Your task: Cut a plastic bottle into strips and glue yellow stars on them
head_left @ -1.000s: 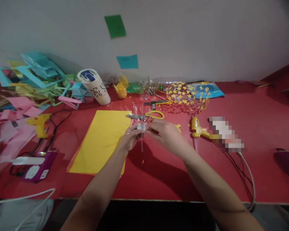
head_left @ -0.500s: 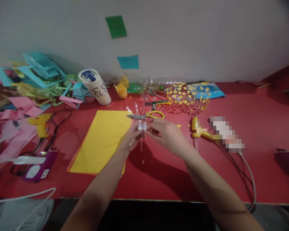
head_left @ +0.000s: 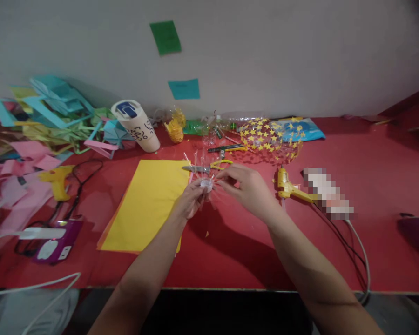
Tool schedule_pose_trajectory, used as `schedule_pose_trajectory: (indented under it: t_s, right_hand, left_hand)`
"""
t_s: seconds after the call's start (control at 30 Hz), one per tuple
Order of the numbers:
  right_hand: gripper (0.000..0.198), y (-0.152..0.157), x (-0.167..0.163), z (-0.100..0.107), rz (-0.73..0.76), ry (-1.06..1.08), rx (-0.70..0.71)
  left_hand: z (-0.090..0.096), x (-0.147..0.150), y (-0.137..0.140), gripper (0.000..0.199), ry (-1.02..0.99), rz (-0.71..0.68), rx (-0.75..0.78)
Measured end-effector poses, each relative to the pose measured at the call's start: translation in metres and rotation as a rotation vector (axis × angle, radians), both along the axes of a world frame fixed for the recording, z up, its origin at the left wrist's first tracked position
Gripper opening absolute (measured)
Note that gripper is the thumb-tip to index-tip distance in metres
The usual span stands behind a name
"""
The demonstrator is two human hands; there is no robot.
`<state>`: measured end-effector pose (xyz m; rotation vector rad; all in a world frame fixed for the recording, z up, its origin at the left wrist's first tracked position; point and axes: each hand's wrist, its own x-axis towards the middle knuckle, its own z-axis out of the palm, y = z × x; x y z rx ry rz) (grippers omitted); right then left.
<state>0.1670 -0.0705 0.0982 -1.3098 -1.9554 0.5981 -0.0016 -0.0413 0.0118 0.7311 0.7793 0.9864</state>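
My left hand [head_left: 189, 199] is closed around a clear plastic piece [head_left: 206, 185], which looks like a bottle end cut into thin strips that fan outward. From the right, my right hand [head_left: 246, 188] pinches at one of those strips with thumb and fingers. The strip's tip is hard to make out. Just behind the piece lie scissors [head_left: 198, 169] with yellow handles, partly covered by the strips and my right fingers. Under my left wrist is a stack of yellow paper [head_left: 143, 204].
Yellow glue guns lie to the right [head_left: 283, 182] and left [head_left: 57, 182]. Farther back are a white tumbler [head_left: 141, 130], a star-covered clear bottle [head_left: 261, 135] and a box cutter [head_left: 226, 148]. Folded paper [head_left: 59, 104] heaps at left, near a purple power box [head_left: 57, 242].
My right hand has drawn slightly up and away from the plastic piece. The strips now spread more visibly around it. My left hand keeps its hold.
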Motion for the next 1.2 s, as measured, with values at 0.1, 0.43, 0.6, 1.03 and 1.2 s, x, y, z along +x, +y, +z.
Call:
schedule_pose_trajectory:
  t_s: [0.1, 0.43, 0.6, 1.03, 1.2]
  right_hand:
    - [0.009, 0.0, -0.002, -0.002, -0.008, -0.01, -0.032]
    - [0.01, 0.0, -0.005, -0.004, 0.016, -0.059, -0.042]
    - [0.013, -0.001, -0.008, -0.006, 0.035, -0.208, -0.017]
    - [0.02, 0.0, -0.018, -0.018, 0.126, -0.37, 0.03]
    - [0.018, 0.001, -0.018, -0.017, 0.145, -0.343, 0.002]
  left_hand:
    - [0.0, 0.001, 0.0, 0.039, 0.012, -0.01, 0.005]
    - [-0.002, 0.0, -0.001, 0.036, 0.012, -0.044, 0.011]
    - [-0.004, 0.0, 0.0, 0.034, 0.018, -0.017, -0.013]
    - [-0.004, -0.001, 0.0, 0.027, 0.012, 0.11, -0.014]
    - [-0.003, 0.0, 0.0, 0.029, 0.004, 0.111, -0.031]
